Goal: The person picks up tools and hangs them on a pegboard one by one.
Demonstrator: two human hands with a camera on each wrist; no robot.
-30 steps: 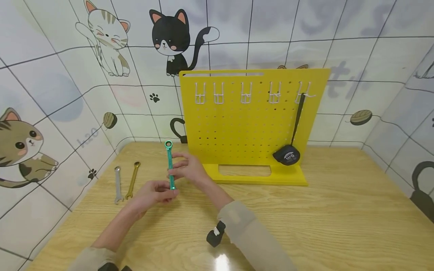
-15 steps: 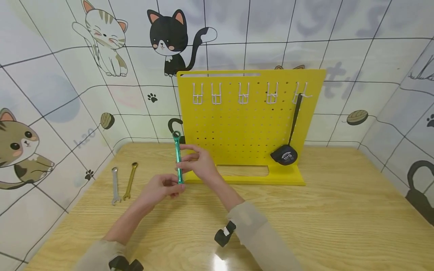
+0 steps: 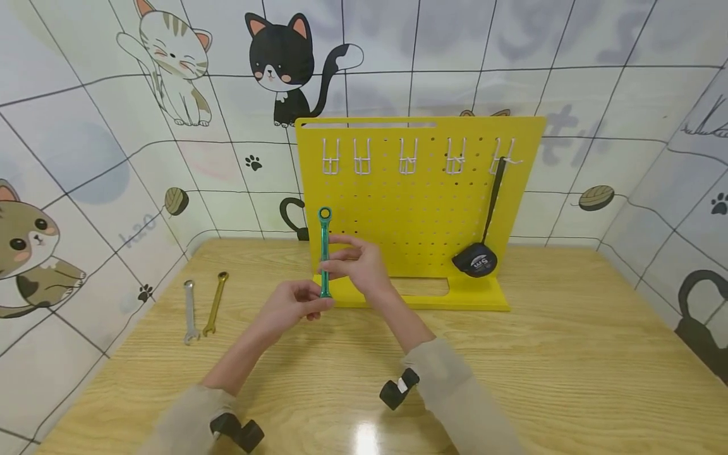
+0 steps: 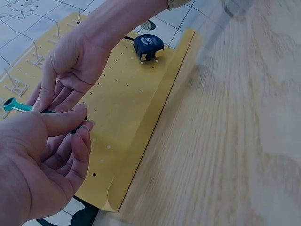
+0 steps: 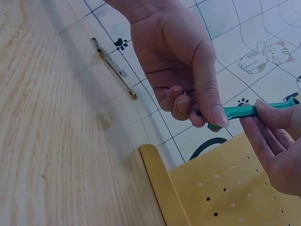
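A shiny green wrench [image 3: 325, 246] stands upright in front of the pegboard's left part, its ring end on top. My left hand [image 3: 292, 306] pinches its lower end between thumb and fingers. Higher up the shaft, my right hand [image 3: 361, 265] pinches it too. Seen from the right wrist, the wrench [image 5: 242, 111] runs from the left hand's [image 5: 183, 66] thumb across to the right hand [image 5: 282, 150]. The left wrist view shows its ring end [image 4: 10, 104] sticking out past both hands.
The yellow pegboard [image 3: 398, 208] carries several white wire hooks [image 3: 407, 164] along its top. A black tape measure [image 3: 478, 260] hangs by its strap from the rightmost hook. A silver wrench [image 3: 190, 313] and a gold wrench [image 3: 215, 303] lie on the wooden table [image 3: 512, 379] at left.
Both hands have carried the green wrench to the right and slightly up, from beside the pegboard to in front of its left edge. The view has shifted slightly.
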